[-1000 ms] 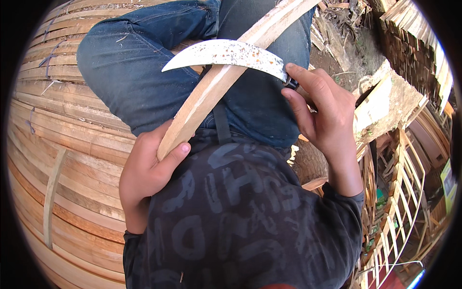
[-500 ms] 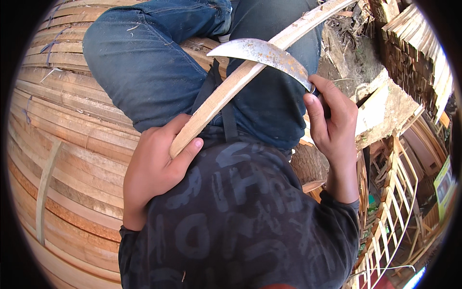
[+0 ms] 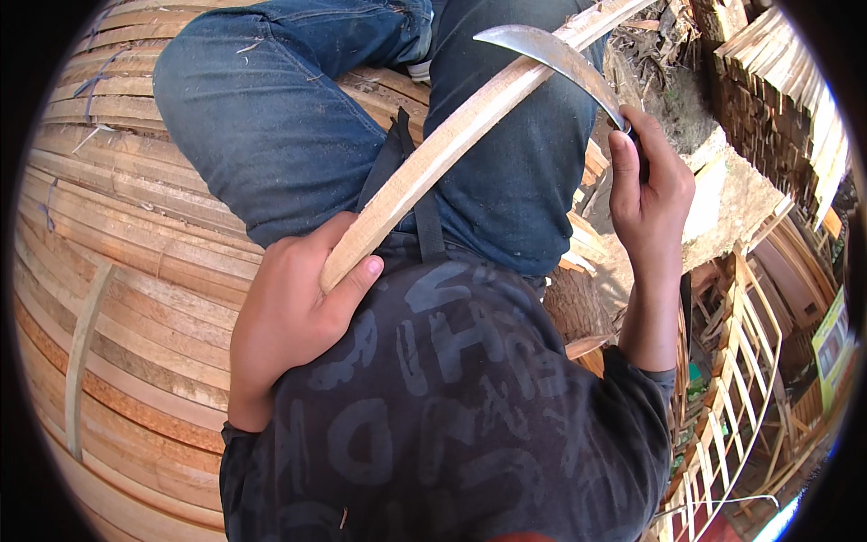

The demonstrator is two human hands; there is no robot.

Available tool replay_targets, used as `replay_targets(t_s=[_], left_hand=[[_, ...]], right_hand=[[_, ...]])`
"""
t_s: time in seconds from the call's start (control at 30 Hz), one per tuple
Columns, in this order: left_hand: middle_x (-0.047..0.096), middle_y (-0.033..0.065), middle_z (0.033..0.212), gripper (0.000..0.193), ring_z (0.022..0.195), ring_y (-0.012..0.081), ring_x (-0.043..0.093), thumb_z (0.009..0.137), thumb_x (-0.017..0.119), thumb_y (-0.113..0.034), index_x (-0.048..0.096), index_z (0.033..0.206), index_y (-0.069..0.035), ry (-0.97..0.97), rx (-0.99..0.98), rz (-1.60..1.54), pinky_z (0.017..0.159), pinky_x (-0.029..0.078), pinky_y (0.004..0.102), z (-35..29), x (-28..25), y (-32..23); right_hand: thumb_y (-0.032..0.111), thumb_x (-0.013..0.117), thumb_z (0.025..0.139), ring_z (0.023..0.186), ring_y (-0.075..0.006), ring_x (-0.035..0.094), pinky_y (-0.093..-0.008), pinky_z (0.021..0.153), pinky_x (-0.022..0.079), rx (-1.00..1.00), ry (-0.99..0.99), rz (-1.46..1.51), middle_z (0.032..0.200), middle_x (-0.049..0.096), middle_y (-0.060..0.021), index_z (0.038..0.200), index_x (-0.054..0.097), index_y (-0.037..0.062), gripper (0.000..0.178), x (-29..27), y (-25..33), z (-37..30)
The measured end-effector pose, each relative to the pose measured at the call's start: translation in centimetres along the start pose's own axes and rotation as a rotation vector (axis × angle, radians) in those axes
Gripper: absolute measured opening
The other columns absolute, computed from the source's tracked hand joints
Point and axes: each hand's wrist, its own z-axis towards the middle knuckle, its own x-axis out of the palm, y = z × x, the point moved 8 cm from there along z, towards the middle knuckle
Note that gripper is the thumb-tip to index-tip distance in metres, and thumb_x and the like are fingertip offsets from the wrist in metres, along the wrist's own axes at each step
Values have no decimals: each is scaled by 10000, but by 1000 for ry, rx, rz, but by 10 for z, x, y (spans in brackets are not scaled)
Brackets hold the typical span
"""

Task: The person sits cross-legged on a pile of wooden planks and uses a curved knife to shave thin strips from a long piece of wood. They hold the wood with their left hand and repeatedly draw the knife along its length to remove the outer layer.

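A long, pale wooden strip (image 3: 452, 140) slants from my lap up over my right thigh to the far right. My left hand (image 3: 293, 307) is closed around its near end, thumb along the side. In my right hand (image 3: 652, 185) is a sickle (image 3: 558, 56), its curved, rust-spotted blade lying across the upper part of the strip and its tip pointing left. The fingers wrap the handle, which is mostly hidden by them.
Stacked wooden strips (image 3: 153, 325) fill the left side, some tied with blue cord. At the right stand a pile of split wood (image 3: 786, 99), a flat block (image 3: 722, 203) and a slatted wooden frame (image 3: 736, 388). My jeans-clad legs (image 3: 271, 126) are folded ahead.
My right hand has slid the sickle up along the strip, away from me and to the right. The left hand and the strip have barely moved.
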Motion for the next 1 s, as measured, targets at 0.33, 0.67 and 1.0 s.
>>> replay_targets(t_s=[0.33,0.67,1.0], left_hand=[[586,213,656,221,640,409,615,918,595,-207,598,966,9,-27,20,57,576,455,410,-2,-1,-3],[569,203,642,224,627,407,600,920,587,-212,570,918,12,16,36,43,572,442,407,2,1,1],[607,112,724,267,634,233,581,915,586,-215,598,1013,34,113,-40,-170,648,458,355,7,2,10]], right_hand=[[186,677,890,619,-187,665,-294,557,493,-123,-99,-158,765,662,-69,1040,677,81,183,-5,1,4],[186,721,845,510,-197,558,-323,506,430,-77,191,-62,588,554,-35,921,619,61,177,21,33,-13],[349,325,1024,617,-236,601,-518,827,538,441,150,2043,849,633,-213,832,414,124,309,54,-3,-20]])
